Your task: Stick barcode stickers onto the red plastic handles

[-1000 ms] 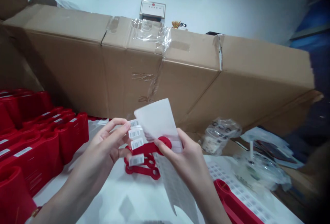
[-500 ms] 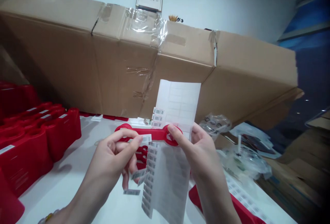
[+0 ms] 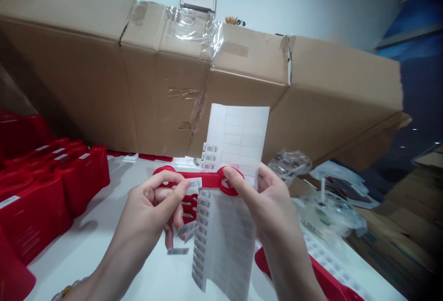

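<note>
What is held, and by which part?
Right hand: a red piece, by its right ring, and the sheet, near its right edge. Left hand: a label, by its left end; more labels hang at other fingers.

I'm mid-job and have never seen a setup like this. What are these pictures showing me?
There is no machine here: two bare hands, seen from a camera on the person's head that looks forward and down. The right hand holds a red bar together with a label sheet. The left hand pinches a barcode label at the bar; whether it is stuck down, I cannot tell. More labels hang at its lower fingers. On the white table, red blocks stand to the left and clear plastic lies to the right. Cardboard rises behind.
</note>
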Tool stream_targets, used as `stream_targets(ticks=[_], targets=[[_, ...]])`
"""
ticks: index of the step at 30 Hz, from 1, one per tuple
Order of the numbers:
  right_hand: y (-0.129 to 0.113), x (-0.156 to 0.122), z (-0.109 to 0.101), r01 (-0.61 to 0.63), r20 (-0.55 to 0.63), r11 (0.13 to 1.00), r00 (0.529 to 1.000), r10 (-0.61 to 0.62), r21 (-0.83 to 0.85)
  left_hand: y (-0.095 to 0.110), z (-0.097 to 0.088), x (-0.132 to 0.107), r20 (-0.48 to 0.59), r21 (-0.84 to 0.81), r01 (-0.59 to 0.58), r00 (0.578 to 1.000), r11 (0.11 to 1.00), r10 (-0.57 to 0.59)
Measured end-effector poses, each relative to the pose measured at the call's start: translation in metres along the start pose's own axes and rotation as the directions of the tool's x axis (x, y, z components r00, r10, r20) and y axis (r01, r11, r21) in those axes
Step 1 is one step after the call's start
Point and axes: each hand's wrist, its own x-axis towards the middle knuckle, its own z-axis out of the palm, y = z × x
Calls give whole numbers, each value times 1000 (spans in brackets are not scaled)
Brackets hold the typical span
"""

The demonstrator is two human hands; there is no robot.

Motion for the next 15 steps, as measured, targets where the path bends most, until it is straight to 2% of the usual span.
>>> stream_targets(ticks=[11,15], targets=[[2,-1,-1,54,27,998,998,-53,-28,-9,2,9,-40,24,-43,998,999,44],[1,-6,5,103,-7,989,994,-105,-107,-18,3,19,-97,48,-46,994,998,51]])
